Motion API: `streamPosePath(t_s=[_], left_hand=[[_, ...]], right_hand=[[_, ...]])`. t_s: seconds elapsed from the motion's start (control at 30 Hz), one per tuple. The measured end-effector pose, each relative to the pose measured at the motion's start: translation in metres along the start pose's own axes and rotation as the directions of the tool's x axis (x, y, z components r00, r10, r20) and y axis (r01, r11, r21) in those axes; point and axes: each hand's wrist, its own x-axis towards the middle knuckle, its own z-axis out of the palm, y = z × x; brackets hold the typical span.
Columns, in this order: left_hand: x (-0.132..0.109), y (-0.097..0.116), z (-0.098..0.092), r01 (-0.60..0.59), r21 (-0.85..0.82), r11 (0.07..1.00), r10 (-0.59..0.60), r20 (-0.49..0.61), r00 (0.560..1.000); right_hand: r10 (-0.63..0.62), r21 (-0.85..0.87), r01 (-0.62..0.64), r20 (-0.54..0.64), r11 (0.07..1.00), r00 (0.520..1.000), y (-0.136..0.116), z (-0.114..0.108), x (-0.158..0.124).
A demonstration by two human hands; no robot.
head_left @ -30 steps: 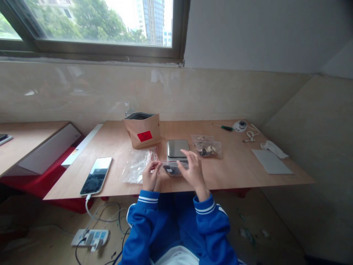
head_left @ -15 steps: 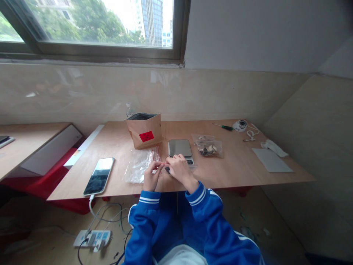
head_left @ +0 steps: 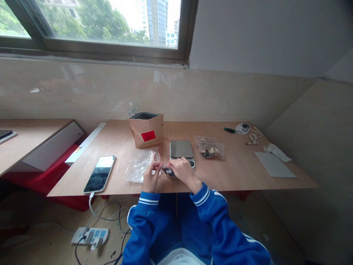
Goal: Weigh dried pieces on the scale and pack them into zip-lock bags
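Both hands pinch the top edge of a small clear zip bag (head_left: pixel 168 171) with dark contents, near the table's front edge. At the bag's left corner are the closed fingertips of my left hand (head_left: pixel 150 178). My right hand (head_left: pixel 185 173) grips farther along the edge and hides part of the bag. Just beyond it lies a digital scale (head_left: pixel 181 149) with a bare metal plate. A pile of clear plastic bags (head_left: pixel 138 165) lies beside my left hand. To the right of the scale, zip bags (head_left: pixel 211 151) contain dark and pale pieces.
A brown paper pouch (head_left: pixel 147 130) with a red label stands behind the plastic bags, a bottle (head_left: pixel 132 109) behind it. At left lies a plugged-in phone (head_left: pixel 100 174). A screwdriver (head_left: pixel 229 130), white camera (head_left: pixel 243 128) and white sheet (head_left: pixel 274 165) are at right.
My right hand has shifted slightly right along the bag's edge, and more of the bag's dark contents shows between my hands. The whole view has tilted a little.
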Motion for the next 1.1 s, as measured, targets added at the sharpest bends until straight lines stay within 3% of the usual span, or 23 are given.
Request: streamPosePath(t_s=[0.27,0.5,0.77,1.1], left_hand=[[0.001,0.004,0.007,0.021,-0.026,0.999,-0.021,0.017,1.000],[0.002,-0.001,0.007,0.021,0.030,0.999,-0.021,0.000,1.000],[0.000,0.002,0.017,0.003,0.028,1.000,-0.003,0.016,1.000],[0.001,-0.002,0.013,0.008,0.085,0.996,-0.008,-0.003,1.000]], right_hand=[[-0.129,0.015,0.128,0.026,0.992,0.991,0.009,-0.003,0.007],[-0.063,0.006,0.063,0.050,0.998,0.997,0.022,-0.005,-0.002],[-0.112,0.015,0.111,0.055,0.994,0.992,0.028,-0.007,-0.005],[0.000,0.141,-0.013,0.088,0.990,0.996,0.037,-0.006,-0.013]])
